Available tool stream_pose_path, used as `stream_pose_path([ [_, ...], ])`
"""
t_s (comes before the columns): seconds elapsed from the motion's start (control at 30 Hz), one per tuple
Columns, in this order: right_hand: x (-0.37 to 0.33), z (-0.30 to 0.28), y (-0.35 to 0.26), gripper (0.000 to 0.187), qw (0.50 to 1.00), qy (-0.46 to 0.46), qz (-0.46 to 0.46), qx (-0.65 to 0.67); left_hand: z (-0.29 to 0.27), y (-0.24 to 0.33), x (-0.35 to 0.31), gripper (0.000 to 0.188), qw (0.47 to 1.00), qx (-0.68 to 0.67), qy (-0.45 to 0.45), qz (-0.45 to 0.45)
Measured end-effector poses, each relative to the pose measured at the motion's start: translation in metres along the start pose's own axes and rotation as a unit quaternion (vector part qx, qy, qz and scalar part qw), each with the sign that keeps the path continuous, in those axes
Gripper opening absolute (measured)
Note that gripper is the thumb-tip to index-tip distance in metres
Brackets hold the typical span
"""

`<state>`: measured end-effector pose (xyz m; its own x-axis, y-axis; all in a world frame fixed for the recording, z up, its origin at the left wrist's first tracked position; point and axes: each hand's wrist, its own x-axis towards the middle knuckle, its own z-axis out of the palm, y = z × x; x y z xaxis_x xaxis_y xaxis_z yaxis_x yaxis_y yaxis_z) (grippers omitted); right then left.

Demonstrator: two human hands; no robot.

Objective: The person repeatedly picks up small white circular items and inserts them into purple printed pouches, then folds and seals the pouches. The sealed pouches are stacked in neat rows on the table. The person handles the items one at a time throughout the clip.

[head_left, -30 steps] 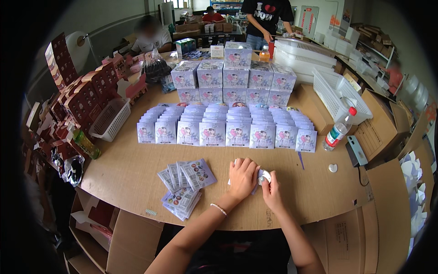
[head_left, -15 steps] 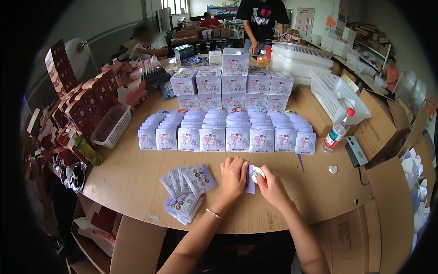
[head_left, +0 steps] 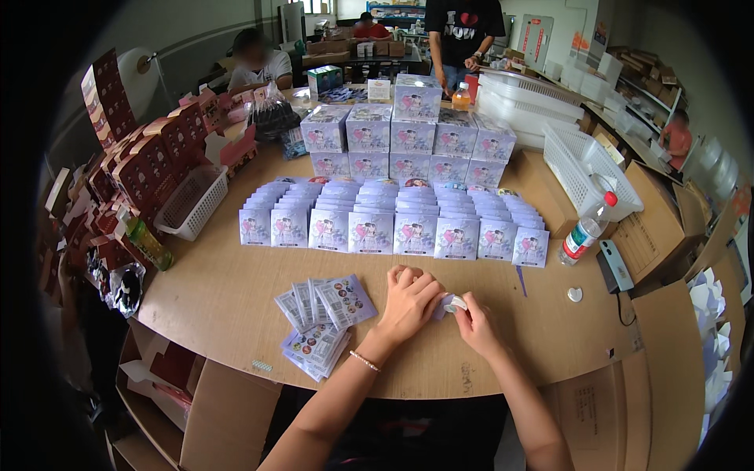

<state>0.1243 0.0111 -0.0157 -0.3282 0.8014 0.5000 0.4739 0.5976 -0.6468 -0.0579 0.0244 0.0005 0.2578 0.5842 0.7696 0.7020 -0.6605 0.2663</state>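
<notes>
Near the middle of the wooden table [head_left: 236, 314], my left hand [head_left: 412, 300] is curled closed round a small lilac packet [head_left: 440, 306], most of which is hidden by my fingers. My right hand [head_left: 479, 326] pinches a small white round object [head_left: 455, 303] against the packet's edge; its exact kind is unclear. To the left of my left hand lie several loose packets [head_left: 348, 301] fanned out, with a second overlapping pile [head_left: 316, 345] just nearer to me. Beyond both hands stand rows of lilac packets [head_left: 425, 236], packed one behind another.
Lilac boxes [head_left: 412, 135] are stacked behind the rows. A bottle with a red cap [head_left: 585, 231], a grey-blue device [head_left: 615, 265] and a white disc [head_left: 574, 294] are to the right. White baskets [head_left: 192, 206] and dark red boxes [head_left: 153, 161] line the left. People work beyond.
The lilac packet, which showed upright between my hands, is now mostly covered by my left hand. The white round object has tilted and is seen more edge-on. The whole view has shifted slightly.
</notes>
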Motion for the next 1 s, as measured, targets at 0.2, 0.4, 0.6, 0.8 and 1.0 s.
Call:
stream_pose_path([
  [0.2,-0.001,0.003,0.005,0.013,0.999,-0.042,0.017,-0.008,0.0,0.001,0.002,0.008,0.998,-0.056,0.03,-0.025],
  [0.4,0.003,-0.003,-0.008,0.012,0.99,-0.132,-0.025,-0.049,-0.014,-0.012,0.012,0.014,0.95,-0.186,0.148,-0.201],
  [0.6,0.014,-0.037,-0.027,0.011,0.986,-0.159,0.053,-0.016,-0.014,-0.013,0.004,0.02,0.902,-0.259,0.183,-0.293],
  [0.8,0.039,-0.06,-0.052,0.008,0.996,-0.081,0.028,0.028,-0.006,-0.005,0.003,0.016,0.918,-0.244,0.134,-0.281],
  [1.0,0.051,-0.043,-0.049,0.011,0.994,-0.111,0.017,-0.011,-0.005,0.003,0.003,0.01,0.961,-0.145,0.121,-0.205],
])
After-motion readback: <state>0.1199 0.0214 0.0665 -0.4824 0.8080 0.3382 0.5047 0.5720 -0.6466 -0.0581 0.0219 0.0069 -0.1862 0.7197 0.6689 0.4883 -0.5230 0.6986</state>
